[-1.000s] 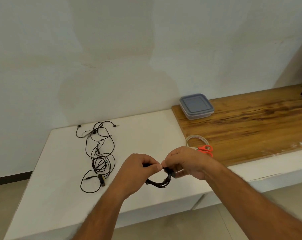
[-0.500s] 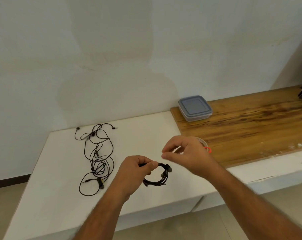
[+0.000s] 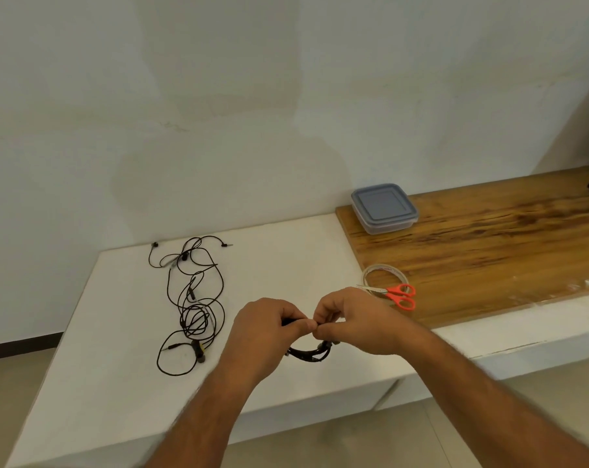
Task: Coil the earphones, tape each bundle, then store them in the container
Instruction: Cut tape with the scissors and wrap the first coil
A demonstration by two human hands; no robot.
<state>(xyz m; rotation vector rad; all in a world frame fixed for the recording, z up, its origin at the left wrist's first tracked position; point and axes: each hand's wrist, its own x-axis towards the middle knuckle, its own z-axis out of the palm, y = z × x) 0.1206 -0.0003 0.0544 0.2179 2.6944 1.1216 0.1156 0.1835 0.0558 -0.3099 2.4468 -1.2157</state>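
Left grip: my left hand (image 3: pixel 266 332) is curled, pinching the top of the coiled earphones (image 3: pixel 308 352).
Right grip: my right hand (image 3: pixel 353 319) is curled, fingertips pinching the same coil beside the left thumb.
Coil position: hangs below both grips, over the white tabletop (image 3: pixel 117 366).
Loose earphones (image 3: pixel 193 309): one tangle, well left of my hands; how many sets, I cannot tell.
Container (image 3: pixel 383 208): one, lid on, on the wooden board (image 3: pixel 489 251).
Tape roll (image 3: pixel 384 273): one, touching one pair of scissors (image 3: pixel 396 293).

Both hands (image 3: pixel 315 327) seemingly pinching, fingertips together
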